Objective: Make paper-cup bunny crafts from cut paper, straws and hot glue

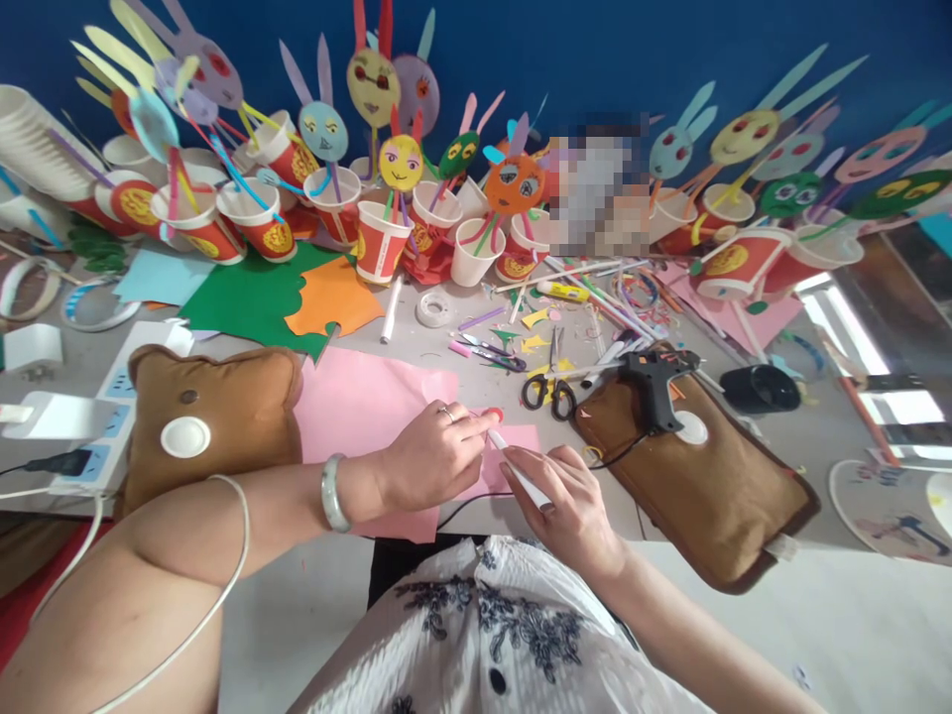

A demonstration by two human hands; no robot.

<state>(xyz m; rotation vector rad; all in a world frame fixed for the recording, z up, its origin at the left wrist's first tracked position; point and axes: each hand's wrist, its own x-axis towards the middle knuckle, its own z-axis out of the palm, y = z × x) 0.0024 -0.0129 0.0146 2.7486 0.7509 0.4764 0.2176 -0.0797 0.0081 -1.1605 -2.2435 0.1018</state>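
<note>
My right hand [569, 501] is closed round a white marker pen [527, 478]. Its tip points up and left, close to the fingertips of my left hand [438, 451]. Those fingers are pressed together on a small red round piece [492, 416], most of which they cover. Beneath both hands lies a smaller pink paper [525, 441], partly hidden. A larger pink sheet [357, 397] spreads out under my left wrist. Whether the pen tip touches the red piece I cannot tell.
Brown cushion-like pouches flank the hands, one left [245, 426], one right [729, 486] bearing a black glue gun [654, 387]. Black-handled scissors [550, 387] lie ahead. Paper cups [383, 243] with paper faces line the back. A power strip [111, 397] is at left.
</note>
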